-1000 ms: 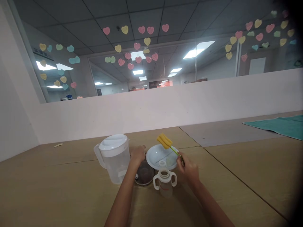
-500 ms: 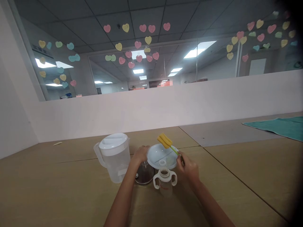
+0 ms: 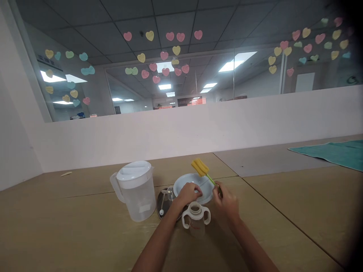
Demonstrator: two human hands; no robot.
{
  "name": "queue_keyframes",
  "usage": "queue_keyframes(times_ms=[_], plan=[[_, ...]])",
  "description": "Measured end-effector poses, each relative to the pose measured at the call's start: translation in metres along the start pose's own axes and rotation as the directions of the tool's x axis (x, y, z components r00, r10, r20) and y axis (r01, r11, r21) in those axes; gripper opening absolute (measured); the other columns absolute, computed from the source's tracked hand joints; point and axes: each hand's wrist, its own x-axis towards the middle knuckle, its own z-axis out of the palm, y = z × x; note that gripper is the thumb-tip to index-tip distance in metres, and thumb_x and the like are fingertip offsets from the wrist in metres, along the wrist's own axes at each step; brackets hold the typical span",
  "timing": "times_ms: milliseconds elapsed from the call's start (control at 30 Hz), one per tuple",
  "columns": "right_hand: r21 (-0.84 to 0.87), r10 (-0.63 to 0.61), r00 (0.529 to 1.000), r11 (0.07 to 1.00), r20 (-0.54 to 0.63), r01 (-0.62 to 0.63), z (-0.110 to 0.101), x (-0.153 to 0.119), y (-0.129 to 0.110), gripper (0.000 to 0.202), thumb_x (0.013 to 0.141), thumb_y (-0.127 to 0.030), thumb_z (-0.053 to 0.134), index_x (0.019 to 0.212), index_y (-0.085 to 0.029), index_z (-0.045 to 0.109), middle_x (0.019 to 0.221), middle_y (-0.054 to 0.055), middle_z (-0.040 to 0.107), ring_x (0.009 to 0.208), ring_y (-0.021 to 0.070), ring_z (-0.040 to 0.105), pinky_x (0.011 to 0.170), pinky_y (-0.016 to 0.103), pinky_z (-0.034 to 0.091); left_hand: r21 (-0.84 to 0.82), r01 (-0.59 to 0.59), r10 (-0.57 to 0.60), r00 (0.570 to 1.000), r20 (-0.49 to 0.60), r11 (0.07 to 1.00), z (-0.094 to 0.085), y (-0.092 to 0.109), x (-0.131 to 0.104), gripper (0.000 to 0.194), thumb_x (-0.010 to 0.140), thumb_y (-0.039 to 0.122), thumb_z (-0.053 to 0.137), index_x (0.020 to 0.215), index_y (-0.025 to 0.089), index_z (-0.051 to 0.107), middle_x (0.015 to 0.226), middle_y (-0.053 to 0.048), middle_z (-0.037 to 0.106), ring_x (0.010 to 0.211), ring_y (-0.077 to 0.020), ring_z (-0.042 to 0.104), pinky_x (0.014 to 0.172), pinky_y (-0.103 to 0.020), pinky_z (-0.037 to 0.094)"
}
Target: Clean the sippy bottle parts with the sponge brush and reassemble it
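My right hand (image 3: 227,200) is closed round the green handle of a brush with a yellow sponge head (image 3: 200,167), raised at the right of a white bowl (image 3: 181,180). My left hand (image 3: 190,193) reaches over the bowl with its fingers curled; what they hold, if anything, is hidden. In front of the bowl a clear bottle with two white handles (image 3: 196,219) stands upright and uncapped, touched by neither hand. Beside my left wrist lies a dark round tray (image 3: 161,202) with a small clear part and a thin tube with a white end on it.
A clear pitcher with a white lid (image 3: 140,198) stands left of the tray. A teal cloth (image 3: 334,153) lies at the far right. A small flat piece (image 3: 66,173) is at the table's back left. Behind the table is a white wall (image 3: 141,132) under a window.
My left hand has moved right, from above the tray to over the bowl, uncovering the small clear part. The white ring-like piece seen in the bowl before is now hidden behind it. The brush stays in my right hand.
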Motion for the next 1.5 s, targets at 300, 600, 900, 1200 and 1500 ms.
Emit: queue_keyframes(times_ms=[300, 600, 900, 1200, 1500], plan=[[0.103, 0.156, 0.986, 0.982, 0.054, -0.161, -0.005, 0.004, -0.004, 0.033, 0.083, -0.034, 0.036, 0.085, -0.015, 0.063, 0.063, 0.005, 0.064, 0.054, 0.0136, 0.055, 0.050, 0.021, 0.032, -0.344, -0.030, -0.054, 0.971, -0.233, 0.939, -0.040, 0.013, 0.006, 0.022, 0.064, 0.018, 0.065, 0.074, 0.017, 0.045, 0.091, -0.005, 0.065, 0.082, -0.0139, 0.062, 0.072, -0.025, 0.049], [0.021, 0.052, 0.981, 0.998, 0.186, -0.057, 0.006, -0.002, -0.005, 0.033, 0.084, -0.032, 0.034, 0.075, -0.017, 0.061, 0.055, 0.002, 0.060, 0.045, 0.0106, 0.049, 0.047, 0.022, 0.024, -0.645, -0.077, -0.153, 0.944, -0.292, 0.761, -0.082, 0.003, -0.011, 0.047, 0.052, 0.026, 0.078, 0.080, 0.019, 0.041, 0.080, -0.001, 0.065, 0.071, -0.0129, 0.064, 0.070, -0.028, 0.051], [0.085, -0.074, 0.954, 0.995, 0.291, 0.051, 0.001, -0.001, -0.012, 0.032, 0.083, -0.031, 0.035, 0.078, -0.017, 0.063, 0.059, 0.002, 0.062, 0.050, 0.0108, 0.053, 0.049, 0.021, 0.028, 0.205, 0.284, -0.218, 0.930, -0.296, 0.936, -0.105, -0.012, -0.026, 0.013, 0.068, 0.022, 0.061, 0.078, 0.017, 0.055, 0.082, -0.003, 0.064, 0.079, -0.0158, 0.061, 0.070, -0.026, 0.044], [0.022, 0.001, 0.980, 1.000, 0.198, -0.006, 0.001, 0.003, -0.003, 0.032, 0.083, -0.032, 0.036, 0.078, -0.017, 0.063, 0.058, 0.002, 0.062, 0.047, 0.0109, 0.051, 0.048, 0.021, 0.026, 0.316, 0.415, -0.484, 0.856, 0.180, 0.853, -0.095, -0.028, -0.036, 0.026, 0.038, 0.007, 0.072, 0.053, 0.018, 0.053, 0.037, 0.006, 0.049, 0.045, -0.0153, 0.054, 0.053, -0.027, 0.045], [-0.011, -0.013, 0.982, 1.000, 0.190, 0.015, 0.000, 0.003, -0.004, 0.033, 0.083, -0.031, 0.034, 0.076, -0.017, 0.063, 0.057, 0.003, 0.062, 0.046, 0.0108, 0.052, 0.047, 0.022, 0.025, 0.346, 0.419, -0.501, 0.843, 0.194, 0.839, -0.087, -0.031, -0.032, 0.031, 0.037, 0.004, 0.070, 0.062, 0.019, 0.061, 0.045, 0.003, 0.059, 0.050, -0.0190, 0.060, 0.053, -0.029, 0.047]])
